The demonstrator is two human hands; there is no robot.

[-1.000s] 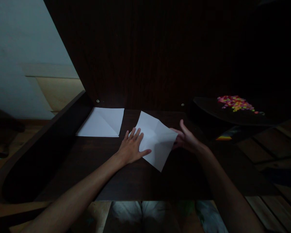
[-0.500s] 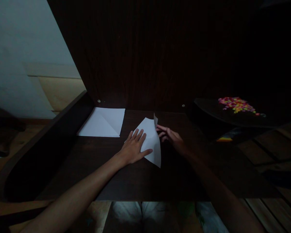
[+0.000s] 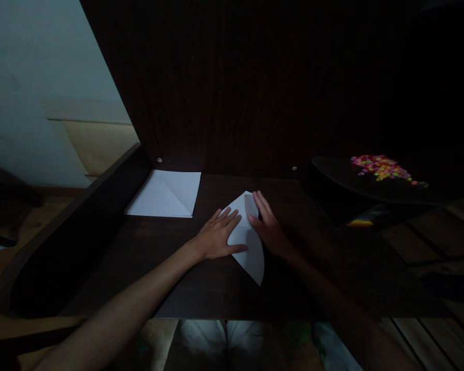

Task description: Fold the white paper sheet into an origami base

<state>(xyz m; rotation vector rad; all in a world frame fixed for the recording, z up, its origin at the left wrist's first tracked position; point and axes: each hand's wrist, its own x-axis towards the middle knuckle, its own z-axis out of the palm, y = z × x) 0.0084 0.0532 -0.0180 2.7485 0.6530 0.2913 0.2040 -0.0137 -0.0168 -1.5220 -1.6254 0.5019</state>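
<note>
Bent paper sheet [image 3: 244, 234] under two hands
Left hand [image 3: 216, 238] lies spread on it, grasping nothing; right hand [image 3: 269, 229] touches its right edge, whether pinching I can't tell.

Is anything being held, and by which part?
The left hand holds down the white paper by its left side; the right hand touches its upper right edge, pinch unclear.

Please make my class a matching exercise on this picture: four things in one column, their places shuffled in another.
Things:
1. Left hand
2. Right hand
3. White paper
4. Coloured bits

Places:
A. Heaped on the dark ledge
B. At the right edge of the sheet
C. Left of both hands
D. Spread over the sheet's left part

Pairs: 1-D, 2-B, 3-C, 4-A
</note>
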